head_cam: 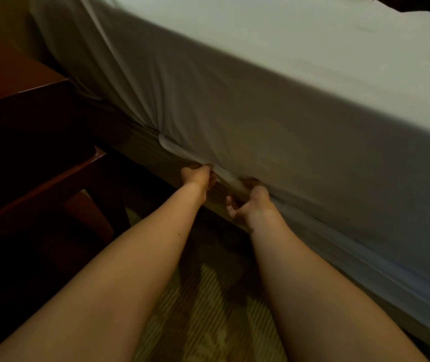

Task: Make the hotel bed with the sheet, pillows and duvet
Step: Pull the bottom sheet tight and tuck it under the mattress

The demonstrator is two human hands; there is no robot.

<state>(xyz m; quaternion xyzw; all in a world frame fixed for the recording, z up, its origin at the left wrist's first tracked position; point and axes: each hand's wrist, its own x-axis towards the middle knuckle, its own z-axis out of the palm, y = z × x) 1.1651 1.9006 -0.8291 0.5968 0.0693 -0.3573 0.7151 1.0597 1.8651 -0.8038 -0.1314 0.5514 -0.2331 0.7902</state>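
A dark reddish wooden table (20, 82) stands at the left, beside a striped, patterned carpet (208, 309).

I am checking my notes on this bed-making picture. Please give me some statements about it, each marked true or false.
1. The left hand and the right hand are both at the lower hem of the sheet. True.
2. The right hand rests on top of the mattress. False: it is low, at the sheet's hem.
3. The floor is bare wood. False: a patterned carpet covers it.
4. Dark wooden furniture stands left of the arms. True.
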